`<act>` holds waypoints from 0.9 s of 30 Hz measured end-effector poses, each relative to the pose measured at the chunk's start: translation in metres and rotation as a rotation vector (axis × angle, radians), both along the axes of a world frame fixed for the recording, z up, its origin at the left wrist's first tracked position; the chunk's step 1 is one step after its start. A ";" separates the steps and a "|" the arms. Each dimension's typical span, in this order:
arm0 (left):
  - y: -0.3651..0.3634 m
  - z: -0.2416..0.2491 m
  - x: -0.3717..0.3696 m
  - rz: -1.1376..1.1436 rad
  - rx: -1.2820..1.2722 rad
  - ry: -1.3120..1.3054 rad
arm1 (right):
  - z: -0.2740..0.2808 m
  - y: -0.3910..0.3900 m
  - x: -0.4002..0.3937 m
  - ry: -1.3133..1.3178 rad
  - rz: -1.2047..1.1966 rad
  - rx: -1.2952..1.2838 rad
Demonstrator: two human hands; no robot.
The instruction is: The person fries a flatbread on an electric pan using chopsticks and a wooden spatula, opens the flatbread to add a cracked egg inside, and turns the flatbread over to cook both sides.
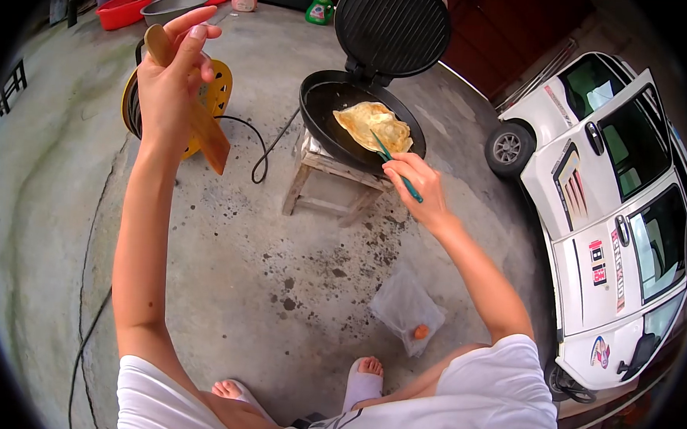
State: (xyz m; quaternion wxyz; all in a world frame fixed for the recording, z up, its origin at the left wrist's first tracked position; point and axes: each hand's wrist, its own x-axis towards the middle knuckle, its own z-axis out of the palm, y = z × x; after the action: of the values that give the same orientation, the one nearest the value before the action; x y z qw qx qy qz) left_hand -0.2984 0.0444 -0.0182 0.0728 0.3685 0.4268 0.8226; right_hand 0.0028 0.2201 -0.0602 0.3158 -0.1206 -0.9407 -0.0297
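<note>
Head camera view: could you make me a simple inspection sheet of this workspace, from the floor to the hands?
Surface: stained concrete floor; a wooden stool holds up the black pan.
Job's things: pan lid open, browned pancake inside.
Clutter: clear plastic bag on the floor, a small orange-brown item in or on it; red basins and a grey basin farther off.
Hands: left hand holds a wooden spatula away from the pan; right hand holds a green utensil, tip at the pancake.
Cables: black cable looping between yellow reel and stool.
Surroundings: white vehicle at the right.
</note>
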 end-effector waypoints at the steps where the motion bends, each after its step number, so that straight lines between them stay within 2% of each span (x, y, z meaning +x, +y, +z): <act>1: 0.000 0.001 0.001 0.004 0.011 -0.006 | -0.001 0.000 -0.005 -0.007 -0.006 0.008; 4: 0.003 0.003 0.007 0.005 0.027 -0.012 | -0.007 0.008 -0.020 -0.039 0.023 0.131; 5: 0.003 0.003 0.007 0.002 0.023 -0.015 | -0.003 0.011 -0.026 0.017 0.079 0.149; 9: 0.003 0.003 0.009 -0.008 0.019 -0.015 | 0.006 0.022 -0.053 0.242 0.019 0.135; 12: 0.006 0.004 0.014 0.015 -0.013 -0.018 | 0.005 0.027 -0.080 0.251 0.027 0.303; 18: 0.013 0.004 0.020 -0.037 -0.001 0.006 | -0.013 0.044 -0.134 0.242 -0.015 0.322; 27: 0.019 0.001 0.022 -0.025 -0.036 0.008 | 0.003 0.043 -0.124 0.330 -0.068 0.416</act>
State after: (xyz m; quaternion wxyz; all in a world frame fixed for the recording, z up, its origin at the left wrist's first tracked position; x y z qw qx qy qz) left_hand -0.2763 0.0631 -0.0172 0.0882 0.3757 0.4370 0.8124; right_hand -0.1209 0.2634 -0.0573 0.4815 -0.0877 -0.8457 -0.2128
